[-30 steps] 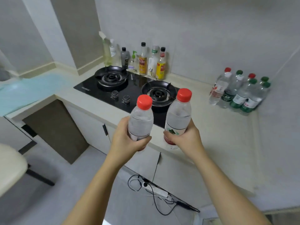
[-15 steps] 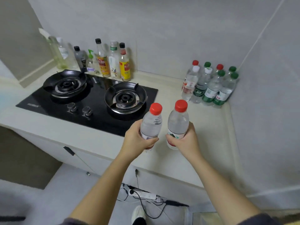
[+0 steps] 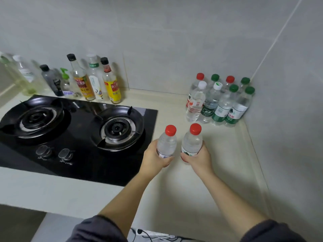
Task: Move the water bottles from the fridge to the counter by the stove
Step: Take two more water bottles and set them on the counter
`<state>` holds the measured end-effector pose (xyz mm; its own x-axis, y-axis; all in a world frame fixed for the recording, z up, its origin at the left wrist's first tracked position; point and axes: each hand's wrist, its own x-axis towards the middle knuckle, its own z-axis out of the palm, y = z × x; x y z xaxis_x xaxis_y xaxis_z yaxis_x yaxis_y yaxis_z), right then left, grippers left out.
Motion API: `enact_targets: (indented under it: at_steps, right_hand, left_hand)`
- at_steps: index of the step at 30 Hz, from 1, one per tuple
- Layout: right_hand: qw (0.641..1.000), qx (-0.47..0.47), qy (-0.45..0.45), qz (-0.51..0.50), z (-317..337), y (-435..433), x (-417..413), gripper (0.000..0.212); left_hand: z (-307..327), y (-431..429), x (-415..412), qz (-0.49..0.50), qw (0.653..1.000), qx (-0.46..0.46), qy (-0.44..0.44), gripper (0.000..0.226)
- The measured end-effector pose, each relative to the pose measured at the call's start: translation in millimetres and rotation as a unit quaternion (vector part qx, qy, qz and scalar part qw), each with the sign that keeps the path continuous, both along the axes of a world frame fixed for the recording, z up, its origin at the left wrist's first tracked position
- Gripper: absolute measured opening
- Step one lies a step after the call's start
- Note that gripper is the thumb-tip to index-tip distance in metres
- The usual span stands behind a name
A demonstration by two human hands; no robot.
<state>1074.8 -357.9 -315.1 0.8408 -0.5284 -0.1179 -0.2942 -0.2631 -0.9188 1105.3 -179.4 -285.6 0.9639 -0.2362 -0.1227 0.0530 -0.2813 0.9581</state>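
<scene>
A head-worn camera looks down at a pale kitchen counter (image 3: 218, 154) set into a grey tiled corner. The person's 2 bare forearms reach forward from the bottom edge, and each hand holds 1 small clear water bottle with a red cap. The left hand (image 3: 153, 158) curls its fingers and thumb around the lower half of the left bottle (image 3: 167, 142). The right hand (image 3: 199, 158) grips the right bottle (image 3: 192, 140) the same way. In both grips the label band and base sit inside the curled fingers, while the shoulder, neck and cap rise free above the hand, and both bottles are roughly upright. The 2 bottles are just beside each other with a narrow gap between them, over bare counter to the right of the black glass stove (image 3: 78, 137). The hands hide the bases, so it cannot be told whether the bottles touch the counter. Further back, in the corner where 2 walls meet, stands a tight group of 8 water bottles (image 3: 218, 102) — 2 with red caps, 2 white, 4 green. Behind the stove's 2 burners, a row of condiment bottles (image 3: 94, 81) lines the wall. A white power strip (image 3: 150, 233) with cables shows at the bottom edge, below the counter.
</scene>
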Motion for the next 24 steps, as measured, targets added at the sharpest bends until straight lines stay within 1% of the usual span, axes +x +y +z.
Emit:
enact_targets:
  at_steps: [2, 6, 11, 14, 18, 20, 21, 24]
  right_hand:
    - [1.0, -0.001, 0.006, -0.003, -7.0, -8.9, 11.6, 0.06]
    - [1.0, 0.01, 0.007, 0.004, -19.9, -25.9, 28.9, 0.06]
    - [0.999, 0.016, 0.006, 0.03, -29.5, -39.6, 35.0, 0.063]
    - [0.999, 0.01, 0.006, 0.039, -33.2, -40.8, 33.7, 0.062]
    - [0.999, -0.003, 0.021, 0.045, -43.5, -40.9, 28.4, 0.055]
    - [0.997, -0.034, 0.03, 0.055, -49.4, -42.2, 29.8, 0.049]
    - [0.995, -0.068, 0.04, 0.061, -50.3, -43.4, 31.4, 0.046]
    - [0.971, -0.217, 0.064, 0.072, -50.3, -50.9, 35.5, 0.049]
  left_hand:
    - [-2.9, -11.1, 11.4, 0.003, 1.0, 0.003, -0.01, 0.04]
    - [-9.6, -30.9, 28.2, 0.008, 0.999, 0.006, -0.043, 0.037]
    - [-26.9, -35.3, 25.3, 0.05, 0.998, 0.002, -0.034, 0.051]
    - [-36.5, -29.6, 23.4, 0.04, 0.998, 0.02, -0.032, 0.055]
    - [-44.7, -29.0, 23.2, 0.036, 0.998, 0.044, -0.028, 0.045]
    - [-50.2, -28.4, 24.9, 0.023, 0.996, 0.079, -0.027, 0.036]
    - [-53.1, -27.0, 26.5, 0.012, 0.993, 0.109, -0.036, 0.033]
    - [-54.5, -23.6, 36.4, -0.016, 0.971, 0.219, -0.091, 0.034]
